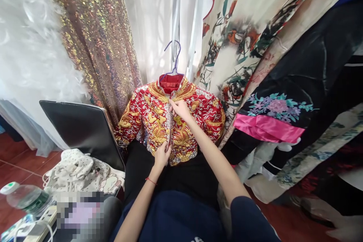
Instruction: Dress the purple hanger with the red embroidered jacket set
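— Worried about what?
— Perhaps snagging or puckering the red jacket point(155, 121) by tugging unevenly along the front edge point(168, 123)
— And lying where?
— On the purple hanger point(179, 50); clamped in the left hand's point(162, 155) grip near the hem point(183, 158), touched by the right hand point(181, 109) just below the collar point(183, 84), too hidden to tell whether pinched there

The sole view looks from the wearer's head, forward and down, past bare forearms point(217, 159) entering near five and seven o'clock. The red, gold-and-silver-embroidered jacket point(181, 136) sits central and near; wide coverage reaches the clear plastic bottle point(30, 199) at eight o'clock.
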{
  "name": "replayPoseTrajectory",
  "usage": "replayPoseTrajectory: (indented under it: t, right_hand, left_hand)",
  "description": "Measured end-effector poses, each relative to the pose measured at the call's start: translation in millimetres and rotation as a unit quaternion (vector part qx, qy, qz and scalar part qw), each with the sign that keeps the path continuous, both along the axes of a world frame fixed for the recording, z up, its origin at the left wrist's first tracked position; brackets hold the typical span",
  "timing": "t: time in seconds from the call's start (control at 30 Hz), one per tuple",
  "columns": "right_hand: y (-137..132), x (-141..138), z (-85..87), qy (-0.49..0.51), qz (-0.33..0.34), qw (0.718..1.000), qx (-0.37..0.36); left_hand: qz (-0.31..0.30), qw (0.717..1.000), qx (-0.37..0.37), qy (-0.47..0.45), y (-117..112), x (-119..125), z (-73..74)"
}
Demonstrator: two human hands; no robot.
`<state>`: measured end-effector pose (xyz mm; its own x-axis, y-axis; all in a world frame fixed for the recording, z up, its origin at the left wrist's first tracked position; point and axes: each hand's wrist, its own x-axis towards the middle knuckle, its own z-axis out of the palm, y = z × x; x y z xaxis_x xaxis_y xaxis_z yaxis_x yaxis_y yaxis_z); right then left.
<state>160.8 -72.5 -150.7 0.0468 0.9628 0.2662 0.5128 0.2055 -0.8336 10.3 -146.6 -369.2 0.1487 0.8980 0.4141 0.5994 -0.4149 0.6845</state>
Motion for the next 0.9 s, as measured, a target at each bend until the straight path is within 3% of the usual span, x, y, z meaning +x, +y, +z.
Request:
replayPoseTrajectory:
  t: [0.1,0.17,0.27,0.37,0.43,0.5,0.63,0.77,0.9]
  right_hand:
    - [-1,-3,2.3,-0.043,-0.023,0.999,0.021]
    - [-5,-3,5.3,-0.078,-0.03,0.996,0.042]
    - [-18,3,9.0,-0.128,-0.058,0.985,0.096]
    - [-36,23,9.8,-0.2,-0.114,0.953,0.194]
    - [-46,41,9.0,-0.236,-0.156,0.924,0.259]
    - [-53,60,6.9,-0.244,-0.212,0.898,0.299]
    - [-48,88,-1.6,-0.263,-0.31,0.858,0.314]
    - [-29,103,-9.4,-0.298,-0.279,0.859,0.309]
    - [-16,110,-6.6,-0.324,-0.264,0.858,0.298]
  left_hand:
    - [-0.023,1.0,0.018,0.011,15,-5,18.9]
    - [-0.024,0.999,0.044,0.005,32,-10,42.2]
    - [0.037,0.988,0.146,-0.039,64,-23,94.4]
    - [0.122,0.953,0.268,-0.074,96,-43,155.7]
    - [0.132,0.939,0.31,-0.069,118,-57,190.6]
    - [0.12,0.938,0.322,-0.052,140,-71,215.1]
    - [0.052,0.972,0.22,-0.068,176,-95,233.9]
    - [-0.05,0.979,0.156,-0.119,185,-112,234.2]
    - [-0.029,0.969,0.193,-0.153,177,-111,233.2]
